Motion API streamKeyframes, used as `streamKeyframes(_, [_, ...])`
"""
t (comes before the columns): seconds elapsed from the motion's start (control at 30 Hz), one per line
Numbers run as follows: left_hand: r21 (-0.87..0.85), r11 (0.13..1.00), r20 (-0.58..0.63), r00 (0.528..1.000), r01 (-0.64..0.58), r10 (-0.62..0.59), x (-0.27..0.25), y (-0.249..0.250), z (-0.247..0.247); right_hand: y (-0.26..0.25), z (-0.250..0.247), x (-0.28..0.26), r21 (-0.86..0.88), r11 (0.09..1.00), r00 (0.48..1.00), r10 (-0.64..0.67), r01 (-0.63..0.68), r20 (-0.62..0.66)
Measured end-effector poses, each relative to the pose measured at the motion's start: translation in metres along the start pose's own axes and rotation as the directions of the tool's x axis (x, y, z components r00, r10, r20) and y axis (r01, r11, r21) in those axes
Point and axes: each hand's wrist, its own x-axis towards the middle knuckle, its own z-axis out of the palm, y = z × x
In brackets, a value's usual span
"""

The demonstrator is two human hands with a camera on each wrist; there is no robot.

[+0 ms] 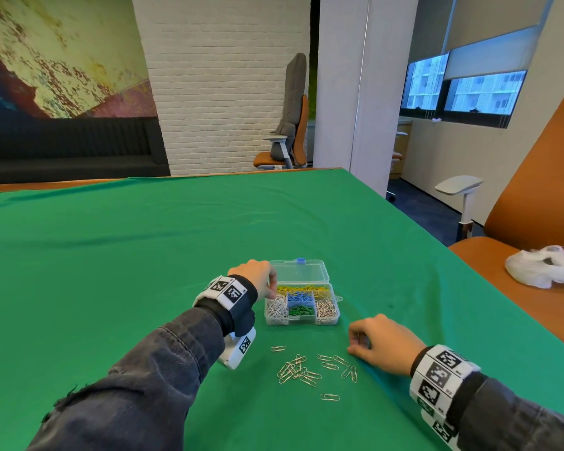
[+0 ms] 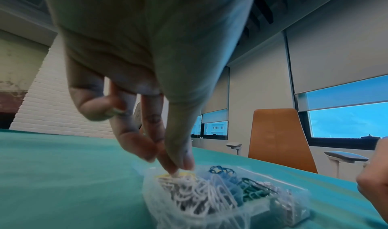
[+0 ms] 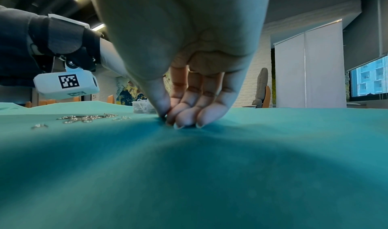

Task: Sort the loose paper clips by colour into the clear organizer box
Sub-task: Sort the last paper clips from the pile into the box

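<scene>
The clear organizer box (image 1: 327, 315) stands open on the green cloth, its lid (image 1: 298, 271) laid back. Yellow clips fill the back row, white clips (image 1: 276, 306) the left cell, blue and green the middle, silver the right. My left hand (image 1: 272, 291) reaches down into the left rear corner. Its thumb and forefinger (image 2: 178, 167) pinch a small white piece, seemingly a white clip, just above the white clips (image 2: 197, 197). Several loose silver clips (image 1: 298, 371) lie in front of the box. My right hand (image 1: 355, 348) rests to their right, curled fingertips (image 3: 184, 116) on the cloth, no clip seen in them.
The table's right edge runs close to my right hand, with an orange chair (image 1: 534, 203) and a white crumpled bag (image 1: 542, 265) beyond it. Wide green cloth (image 1: 144, 255) stretches to the left and behind the box.
</scene>
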Motion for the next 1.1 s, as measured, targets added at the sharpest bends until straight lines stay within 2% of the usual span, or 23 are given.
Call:
streamKeyframes(0.13, [-0.039,0.999,0.038,0.999,-0.024,0.025,-0.006,-0.003,0.005,-0.001,0.000,0.000,-0.008,1.000,1.000,-0.006,0.006,-0.007])
streamKeyframes(0.27, [-0.130,0.991,-0.117,0.993,-0.044,0.028,-0.022,0.002,0.009,-0.003,-0.001,-0.001,-0.006,1.000,0.999,-0.018,0.018,-0.033])
streamKeyframes(0.3, [-0.148,0.987,-0.115,0.992,-0.063,0.046,-0.029,0.005,0.013,-0.002,-0.001,0.000,0.009,0.999,0.998,-0.037,0.038,-0.043])
streamKeyframes(0.33, [-0.154,0.985,-0.070,0.995,-0.080,0.070,-0.036,0.008,0.016,-0.002,-0.001,0.000,0.041,0.997,0.997,-0.067,0.069,-0.048])
streamKeyframes(0.4, [-0.134,0.987,0.103,0.989,-0.092,0.107,-0.049,0.013,0.024,-0.001,0.000,0.001,0.134,0.979,0.988,-0.153,0.156,-0.031])
streamKeyframes(0.47, [-0.075,0.995,0.234,0.968,-0.073,0.089,-0.058,0.015,0.030,-0.002,0.003,0.001,0.189,0.957,0.974,-0.227,0.220,0.017])
streamKeyframes(0.57, [0.002,1.000,0.303,0.953,-0.020,0.019,-0.064,0.018,0.035,-0.002,0.007,0.000,0.158,0.951,0.957,-0.280,0.265,0.082])
streamKeyframes(0.67, [-0.010,1.000,0.350,0.937,-0.007,0.010,-0.069,0.027,0.039,-0.003,0.008,0.001,0.159,0.940,0.943,-0.318,0.300,0.099])
streamKeyframes(0.9, [-0.123,0.992,0.310,0.949,-0.027,0.064,-0.076,0.050,0.048,-0.007,0.011,0.005,0.263,0.924,0.942,-0.317,0.279,0.113])
streamKeyframes(1.1, [-0.180,0.977,0.267,0.950,-0.115,0.161,-0.076,0.052,0.056,-0.009,0.013,0.005,0.269,0.927,0.945,-0.303,0.262,0.126])
